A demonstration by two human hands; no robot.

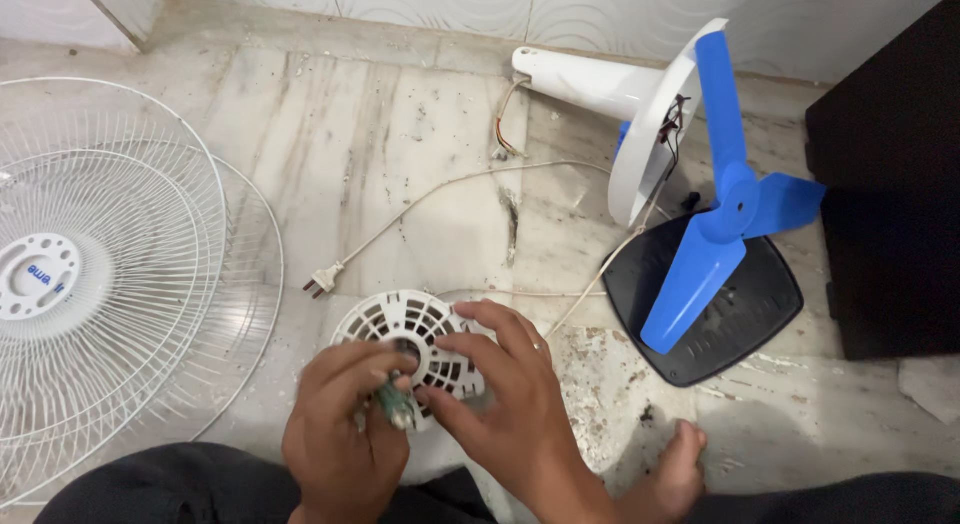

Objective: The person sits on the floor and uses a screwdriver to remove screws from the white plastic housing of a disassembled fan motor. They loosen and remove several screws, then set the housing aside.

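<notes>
Resting under both hands [430, 424]: vented motor housing [405, 329]

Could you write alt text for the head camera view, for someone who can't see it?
Two bare hands, left hand and right hand, hold a round white vented fan cover and a small green part over a marble floor. A blue fan blade lies right, white wire grilles left.

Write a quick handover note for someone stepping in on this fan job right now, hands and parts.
Left hand grips a small green part against the white vented motor cover. Right hand steadies that cover's edge.
Done: both wire guards are off, lying left; blue blade and white fan body lie beside the black base; plug is loose on the floor.
Left: the cover and green part are unfinished.
</notes>
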